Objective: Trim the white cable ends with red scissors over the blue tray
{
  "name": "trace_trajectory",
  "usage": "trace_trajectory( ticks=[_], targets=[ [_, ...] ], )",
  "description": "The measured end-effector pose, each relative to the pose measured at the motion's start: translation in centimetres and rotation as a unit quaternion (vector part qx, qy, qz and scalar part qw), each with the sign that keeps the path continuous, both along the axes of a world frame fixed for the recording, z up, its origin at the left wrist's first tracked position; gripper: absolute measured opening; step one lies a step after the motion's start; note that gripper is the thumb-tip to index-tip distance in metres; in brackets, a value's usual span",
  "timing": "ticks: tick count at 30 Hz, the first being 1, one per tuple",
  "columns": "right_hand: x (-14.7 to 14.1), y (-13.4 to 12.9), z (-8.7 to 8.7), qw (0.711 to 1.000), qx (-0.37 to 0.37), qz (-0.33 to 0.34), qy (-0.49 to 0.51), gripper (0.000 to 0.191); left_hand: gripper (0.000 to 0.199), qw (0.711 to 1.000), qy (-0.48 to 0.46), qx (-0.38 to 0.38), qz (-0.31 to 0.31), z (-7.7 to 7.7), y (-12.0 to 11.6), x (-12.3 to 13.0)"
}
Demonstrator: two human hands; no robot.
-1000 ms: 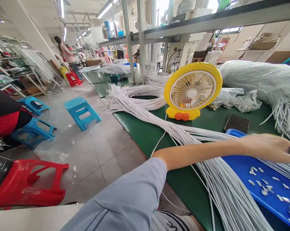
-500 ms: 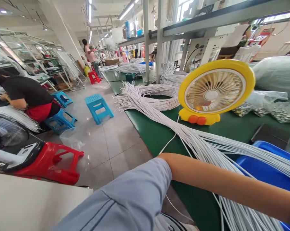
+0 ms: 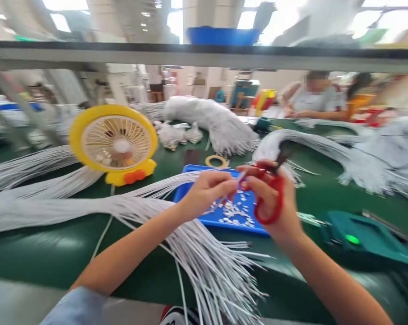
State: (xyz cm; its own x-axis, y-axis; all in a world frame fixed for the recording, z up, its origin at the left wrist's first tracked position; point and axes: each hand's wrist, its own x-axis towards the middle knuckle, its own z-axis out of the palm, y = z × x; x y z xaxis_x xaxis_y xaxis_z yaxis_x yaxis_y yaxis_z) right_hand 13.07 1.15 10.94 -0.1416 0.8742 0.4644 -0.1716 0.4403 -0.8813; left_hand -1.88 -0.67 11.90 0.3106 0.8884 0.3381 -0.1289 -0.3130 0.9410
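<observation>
One head-worn view looks forward and slightly down across the green counter [image 3: 55, 253], close above both hands at centre, with the yellow fan [image 3: 113, 143] far left and seated workers far right.

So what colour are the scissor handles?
Red. The scissors in the right hand show best in the head view.

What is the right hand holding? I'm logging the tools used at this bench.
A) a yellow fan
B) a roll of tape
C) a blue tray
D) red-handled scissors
D: the right hand has its fingers through the red-handled scissors, held above the blue tray.
</observation>
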Motion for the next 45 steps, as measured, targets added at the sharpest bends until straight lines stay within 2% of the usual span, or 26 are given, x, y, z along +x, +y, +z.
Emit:
trace_trajectory(
  ticks=[2, 4, 12, 16, 22, 29, 34, 40, 42, 45],
  targets=[
    [1.2, -0.4, 0.6, 0.999, -0.028, 0.000, 0.021, 0.028, 0.037, 1.000, 0.000, -0.014, 0.021, -0.7, 0.5, 0.1],
    [1.1, -0.5, 0.8, 0.998, -0.046, 0.007, 0.041, 0.028, 0.037, 1.000, -0.003, -0.026, 0.015, -1.1, 0.4, 0.3],
    [0.4, -0.6, 0.7, 0.995, -0.048, 0.058, 0.061, 0.033, 0.031, 0.997, -0.063, -0.044, 0.030, -1.1, -0.4, 0.8],
    [0.5, -0.8, 0.7, 0.999, -0.024, 0.032, 0.031, 0.034, 0.025, 0.996, -0.076, -0.046, 0.009, -1.2, -0.4, 0.7],
    [0.5, -0.9, 0.7, 0.999, 0.029, -0.012, 0.016, 0.040, 0.024, 0.996, -0.047, 0.007, 0.080, -1.1, -0.6, 0.9],
    [1.0, -0.4, 1.2, 1.000, -0.005, 0.005, 0.002, 0.036, 0.026, 0.990, 0.007, 0.060, 0.127, -1.9, -0.3, 1.1],
    [0.9, -0.6, 1.5, 0.998, 0.042, -0.005, -0.036, 0.036, 0.019, 0.984, -0.025, 0.083, 0.155, -2.3, -0.4, 1.2],
    [1.1, -0.9, 2.0, 0.993, 0.048, -0.007, -0.112, 0.031, 0.015, 0.979, -0.066, 0.079, 0.174, -2.6, -0.5, 1.4],
    [1.2, -1.0, 2.1, 0.990, 0.060, -0.034, -0.125, 0.029, 0.018, 0.982, -0.091, 0.054, 0.159, -2.4, -0.4, 1.2],
    [1.3, -1.3, 2.1, 0.981, 0.128, -0.111, -0.093, 0.028, 0.022, 0.986, -0.112, 0.012, 0.123, -2.0, -0.3, 0.9]
  ],
)
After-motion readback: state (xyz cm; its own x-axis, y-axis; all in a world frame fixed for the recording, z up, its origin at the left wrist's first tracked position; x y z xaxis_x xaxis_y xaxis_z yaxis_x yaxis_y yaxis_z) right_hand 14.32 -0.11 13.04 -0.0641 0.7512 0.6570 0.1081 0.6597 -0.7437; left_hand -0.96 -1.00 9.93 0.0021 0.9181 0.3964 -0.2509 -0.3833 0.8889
